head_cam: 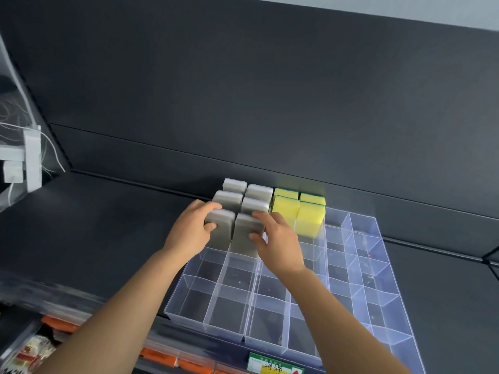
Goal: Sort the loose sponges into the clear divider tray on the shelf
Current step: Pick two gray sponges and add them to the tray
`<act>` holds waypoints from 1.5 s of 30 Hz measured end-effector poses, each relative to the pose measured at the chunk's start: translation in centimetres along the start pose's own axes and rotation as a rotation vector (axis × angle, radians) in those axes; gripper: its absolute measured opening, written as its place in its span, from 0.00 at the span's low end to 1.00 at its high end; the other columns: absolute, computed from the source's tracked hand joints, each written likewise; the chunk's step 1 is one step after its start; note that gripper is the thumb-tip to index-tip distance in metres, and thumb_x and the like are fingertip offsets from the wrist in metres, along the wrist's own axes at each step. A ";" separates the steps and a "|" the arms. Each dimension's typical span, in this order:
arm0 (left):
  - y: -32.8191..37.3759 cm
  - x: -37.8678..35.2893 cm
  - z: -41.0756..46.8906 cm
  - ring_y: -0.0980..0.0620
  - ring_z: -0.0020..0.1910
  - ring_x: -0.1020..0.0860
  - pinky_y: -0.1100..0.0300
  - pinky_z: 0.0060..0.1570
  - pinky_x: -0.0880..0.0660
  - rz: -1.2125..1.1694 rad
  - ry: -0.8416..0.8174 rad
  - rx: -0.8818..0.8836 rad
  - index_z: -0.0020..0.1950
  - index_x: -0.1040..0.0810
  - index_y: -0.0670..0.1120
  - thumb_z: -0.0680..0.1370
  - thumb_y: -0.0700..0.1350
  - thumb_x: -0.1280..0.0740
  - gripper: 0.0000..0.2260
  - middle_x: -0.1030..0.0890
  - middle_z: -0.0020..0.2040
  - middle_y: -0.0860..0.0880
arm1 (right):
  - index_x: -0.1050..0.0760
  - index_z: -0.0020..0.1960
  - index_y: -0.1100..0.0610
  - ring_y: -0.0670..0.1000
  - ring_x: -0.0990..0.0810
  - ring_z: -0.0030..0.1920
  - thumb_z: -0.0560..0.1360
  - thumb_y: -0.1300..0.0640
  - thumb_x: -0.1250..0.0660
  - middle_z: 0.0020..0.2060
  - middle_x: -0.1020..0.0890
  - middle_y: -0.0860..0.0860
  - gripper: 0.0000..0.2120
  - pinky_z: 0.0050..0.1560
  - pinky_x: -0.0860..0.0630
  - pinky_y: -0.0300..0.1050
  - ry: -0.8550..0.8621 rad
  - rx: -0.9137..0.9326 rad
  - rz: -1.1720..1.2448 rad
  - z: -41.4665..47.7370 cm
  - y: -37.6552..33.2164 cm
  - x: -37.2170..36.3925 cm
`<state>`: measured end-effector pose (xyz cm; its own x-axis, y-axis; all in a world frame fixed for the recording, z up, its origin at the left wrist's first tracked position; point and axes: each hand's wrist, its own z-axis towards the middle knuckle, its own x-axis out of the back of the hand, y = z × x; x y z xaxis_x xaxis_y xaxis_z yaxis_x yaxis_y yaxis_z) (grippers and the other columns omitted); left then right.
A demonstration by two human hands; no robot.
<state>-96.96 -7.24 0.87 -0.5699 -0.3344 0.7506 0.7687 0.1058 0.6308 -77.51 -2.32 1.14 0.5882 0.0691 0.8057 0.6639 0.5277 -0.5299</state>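
Fingers of my left hand (192, 230) and right hand (275, 238) each pinch a grey sponge (222, 230) upright into the divider tray (383, 268); roughly ten seated, apparently most compartments empty.

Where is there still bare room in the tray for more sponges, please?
The tray has empty cells in front of the grey sponges and yellow sponges, down to its front wall, and its two right columns are fully bare. The back left is crowded: the left hand and right hand each hold a front grey sponge there.
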 end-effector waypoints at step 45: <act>0.5 0.6 2.8 0.54 0.69 0.33 0.59 0.69 0.36 0.172 -0.056 -0.290 0.67 0.25 0.43 0.78 0.34 0.43 0.19 0.27 0.69 0.52 | 0.25 0.64 0.60 0.55 0.30 0.68 0.81 0.56 0.44 0.65 0.24 0.54 0.16 0.67 0.34 0.50 0.135 0.041 -0.112 1.6 -1.4 -0.8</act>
<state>-97.70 -4.79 2.19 -0.4334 -0.2815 0.8561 0.9010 -0.1170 0.4177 -79.65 -1.71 1.71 0.5700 -0.1045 0.8150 0.7110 0.5600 -0.4254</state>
